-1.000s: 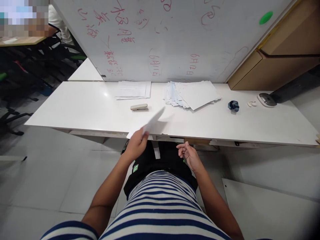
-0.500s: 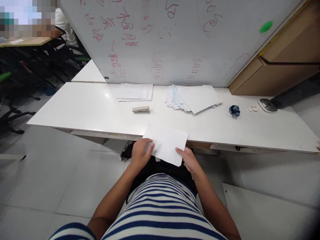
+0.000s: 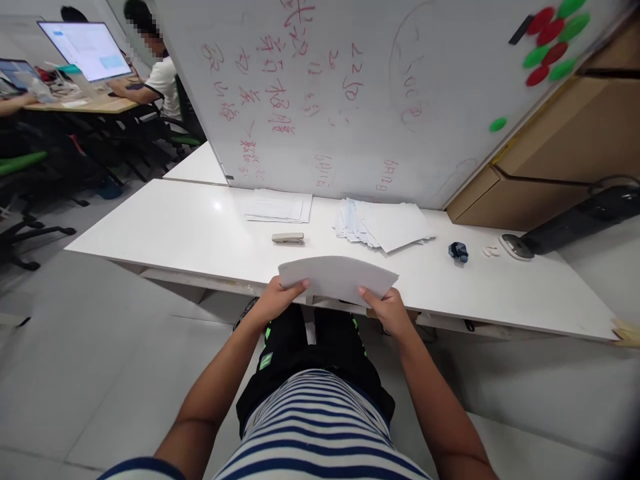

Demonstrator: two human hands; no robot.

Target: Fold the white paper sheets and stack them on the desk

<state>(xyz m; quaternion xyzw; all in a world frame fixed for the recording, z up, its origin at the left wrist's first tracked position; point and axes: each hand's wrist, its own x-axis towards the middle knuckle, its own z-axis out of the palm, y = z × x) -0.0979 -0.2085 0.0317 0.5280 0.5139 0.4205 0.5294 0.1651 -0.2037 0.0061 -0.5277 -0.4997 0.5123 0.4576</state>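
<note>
White paper (image 3: 335, 277) is held up at the table's front edge, bowed along its top; how many sheets there are I cannot tell. My left hand (image 3: 280, 297) grips its left end with the thumb on the near face. At the right end my right hand (image 3: 390, 308) pinches it in the same way. Just beyond the paper, a beige stapler (image 3: 288, 238) lies on the white table (image 3: 200, 233). Behind that is a small stack of papers (image 3: 280, 205), and to the right a larger, untidy pile of papers (image 3: 385, 223).
A whiteboard (image 3: 360, 113) with red writing rises along the table's back. Toward the right are a dark blue crumpled-looking item (image 3: 458, 252), a small white piece (image 3: 491, 251), a grey-topped device (image 3: 517, 247) and cardboard boxes (image 3: 500, 197). A seated person (image 3: 163, 83) works at a far desk.
The paper has been raised and bent, its face tilted up toward the board. My left hand has closed on its left end. The head view has tipped up, showing more whiteboard.
</note>
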